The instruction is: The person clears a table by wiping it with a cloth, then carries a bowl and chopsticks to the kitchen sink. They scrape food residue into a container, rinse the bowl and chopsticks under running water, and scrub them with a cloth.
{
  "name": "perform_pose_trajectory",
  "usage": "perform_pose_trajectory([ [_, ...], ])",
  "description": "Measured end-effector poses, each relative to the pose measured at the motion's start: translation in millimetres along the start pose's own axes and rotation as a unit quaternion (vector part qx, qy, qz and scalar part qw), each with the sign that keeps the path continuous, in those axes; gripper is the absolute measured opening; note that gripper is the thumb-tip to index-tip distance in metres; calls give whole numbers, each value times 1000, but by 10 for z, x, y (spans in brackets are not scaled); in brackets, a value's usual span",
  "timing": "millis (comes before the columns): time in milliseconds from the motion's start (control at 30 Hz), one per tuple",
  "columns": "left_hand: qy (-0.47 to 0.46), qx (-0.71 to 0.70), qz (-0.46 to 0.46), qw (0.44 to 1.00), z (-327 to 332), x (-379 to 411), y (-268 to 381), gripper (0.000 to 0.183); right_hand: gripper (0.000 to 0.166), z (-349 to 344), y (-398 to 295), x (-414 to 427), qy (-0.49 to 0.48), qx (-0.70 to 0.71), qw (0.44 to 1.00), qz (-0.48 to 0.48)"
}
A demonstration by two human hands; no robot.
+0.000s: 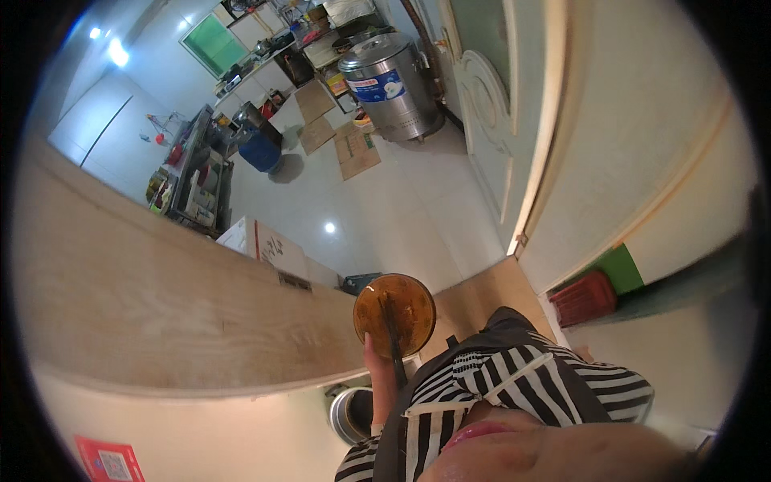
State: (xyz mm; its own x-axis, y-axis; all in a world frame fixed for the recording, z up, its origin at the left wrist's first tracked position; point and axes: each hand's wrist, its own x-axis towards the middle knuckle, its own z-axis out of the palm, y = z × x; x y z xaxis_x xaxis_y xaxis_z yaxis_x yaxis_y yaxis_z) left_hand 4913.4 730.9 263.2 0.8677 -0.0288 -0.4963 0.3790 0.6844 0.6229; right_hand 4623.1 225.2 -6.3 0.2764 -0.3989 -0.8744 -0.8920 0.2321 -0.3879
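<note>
My left hand (379, 358) holds a round amber bowl (415, 307) by its near left rim, the thumb up along its side. Orange-brown residue coats the inside of the bowl. Dark chopsticks (393, 337), or a similar slim utensil, lie in it and lean over the rim towards my chest. My right hand is out of view; only a small patch of skin shows past my striped right sleeve (620, 385). Below the bowl, a round metal pot (351, 416) is partly hidden by my left forearm.
A wooden partition (199, 307) curves along the left. A door (488, 114) stands at the right of the opening. Beyond are a large steel drum cooker (391, 90), a blue gas cylinder (259, 147), cardboard sheets (355, 147) and a white box (277, 244). A red basket (584, 298) sits right.
</note>
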Motion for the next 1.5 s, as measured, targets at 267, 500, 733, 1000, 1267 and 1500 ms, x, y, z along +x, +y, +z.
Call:
perform_pose_trajectory([
  [267, 70, -49, 34, 996, 592, 1704, 325, 45, 19, 258, -1610, 1052, -21, -148, 989, 15],
  [500, 148, -73, 98, 981, 1019, 2681, 832, 46, 21, 1765, -5294, 2554, -79, -627, 703, -326],
  [733, 242, -92, 148, 954, 1031, 3478, 1394, 44, 15, 3854, -8610, 1999, -179, -21, 937, -300],
  [1000, 232, -28, 141, 962, 923, 5170, 2573, 44, 9, 4779, -8806, 2676, -229, -434, 806, -330],
  [1267, 151, -48, 191, 969, 439, 6848, 4004, 44, 8, 4613, -7968, 2898, -57, -92, 987, -122],
  [1500, 215, -110, 231, 942, 218, 8232, 4790, 44, 11, 5007, -9472, 4153, -2, -501, 825, -263],
])
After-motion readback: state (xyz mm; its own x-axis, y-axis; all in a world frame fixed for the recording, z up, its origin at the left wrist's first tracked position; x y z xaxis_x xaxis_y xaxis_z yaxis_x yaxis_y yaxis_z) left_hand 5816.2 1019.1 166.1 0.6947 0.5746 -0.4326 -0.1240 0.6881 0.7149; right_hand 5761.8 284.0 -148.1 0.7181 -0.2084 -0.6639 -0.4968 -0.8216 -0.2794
